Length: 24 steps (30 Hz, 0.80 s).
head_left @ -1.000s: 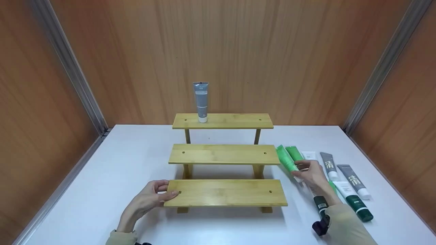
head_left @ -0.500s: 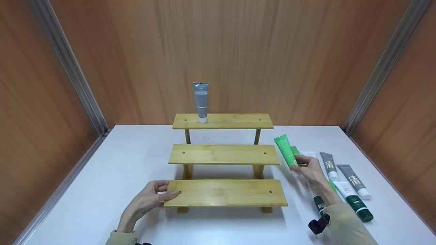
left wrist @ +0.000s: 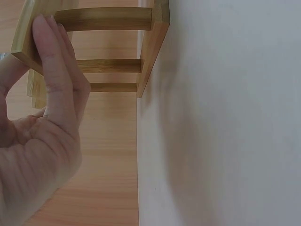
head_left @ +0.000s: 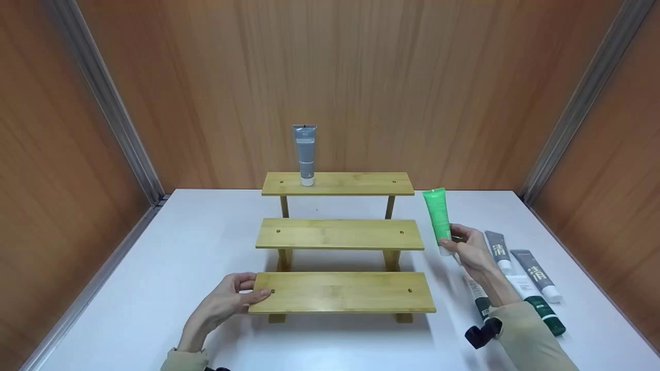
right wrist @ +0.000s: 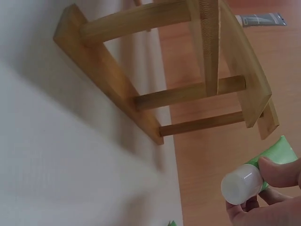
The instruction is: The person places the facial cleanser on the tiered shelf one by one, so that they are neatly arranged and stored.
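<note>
A three-tier wooden shelf (head_left: 340, 292) stands in the middle of the white table. My left hand (head_left: 224, 299) grips the left end of its lowest board, thumb on top and fingers underneath, as the left wrist view also shows. In my right hand (head_left: 472, 252) is a bright green tube (head_left: 437, 212), pinched near its white cap (right wrist: 242, 183) and held above the table, cap end down, right of the middle board. A grey-blue tube (head_left: 306, 154) stands upright on its white cap on the top board, left of centre.
Several tubes lie on the table at the right: two grey ones (head_left: 536, 274) with white caps, and white ones with dark green caps (head_left: 545, 314), partly behind my right arm. Wood-grain walls (head_left: 350, 93) enclose the table (head_left: 206, 226) at the back and sides.
My right hand has lifted the green tube from the other tubes and turned it more upright, moving it up and away from me. The left hand and shelf have stayed in place.
</note>
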{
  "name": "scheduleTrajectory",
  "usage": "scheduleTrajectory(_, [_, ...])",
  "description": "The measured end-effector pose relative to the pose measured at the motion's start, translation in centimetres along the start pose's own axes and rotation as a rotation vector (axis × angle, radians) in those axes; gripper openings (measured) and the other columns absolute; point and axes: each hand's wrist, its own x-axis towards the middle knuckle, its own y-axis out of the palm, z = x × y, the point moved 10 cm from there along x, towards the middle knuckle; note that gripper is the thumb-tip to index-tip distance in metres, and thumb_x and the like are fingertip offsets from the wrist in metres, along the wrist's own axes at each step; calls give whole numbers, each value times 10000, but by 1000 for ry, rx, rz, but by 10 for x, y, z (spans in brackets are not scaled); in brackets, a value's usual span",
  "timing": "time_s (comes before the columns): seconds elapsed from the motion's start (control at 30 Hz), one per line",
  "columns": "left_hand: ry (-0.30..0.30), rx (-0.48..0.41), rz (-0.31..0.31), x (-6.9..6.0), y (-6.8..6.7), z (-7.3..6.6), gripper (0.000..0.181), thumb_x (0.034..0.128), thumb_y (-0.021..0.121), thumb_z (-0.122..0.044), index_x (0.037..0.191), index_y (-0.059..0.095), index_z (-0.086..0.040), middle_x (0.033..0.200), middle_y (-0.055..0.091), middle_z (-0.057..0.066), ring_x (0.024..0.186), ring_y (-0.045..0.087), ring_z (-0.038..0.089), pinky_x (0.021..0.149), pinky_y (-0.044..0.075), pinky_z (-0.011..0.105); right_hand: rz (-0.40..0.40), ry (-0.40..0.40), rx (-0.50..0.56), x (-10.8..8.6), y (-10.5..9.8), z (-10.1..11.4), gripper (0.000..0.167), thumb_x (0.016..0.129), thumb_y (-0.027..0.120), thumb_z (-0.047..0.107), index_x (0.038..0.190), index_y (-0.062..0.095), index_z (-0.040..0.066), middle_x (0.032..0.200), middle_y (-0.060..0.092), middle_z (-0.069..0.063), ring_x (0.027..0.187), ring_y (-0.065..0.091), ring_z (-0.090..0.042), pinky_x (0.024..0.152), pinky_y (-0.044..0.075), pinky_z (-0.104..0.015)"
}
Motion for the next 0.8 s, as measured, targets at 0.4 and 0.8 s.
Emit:
scheduleTrajectory(0.4, [-25,41,-26,1,-2,2,827,902,767,-314,1444,361,160,1304,644,218,955,700,136,806,587,293,2,-44,17,2,3,33,606,943,657,24,1471,391,-106,1263,575,-127,1037,561,-84,859,502,-147])
scheduleTrajectory(0.8, [-16,61,-29,2,-2,0,817,906,761,-319,1440,373,162,1306,648,228,955,698,137,802,579,300,23,-122,3,8,12,68,607,937,697,86,1461,431,-61,1276,564,-116,1097,539,-164,890,494,-175])
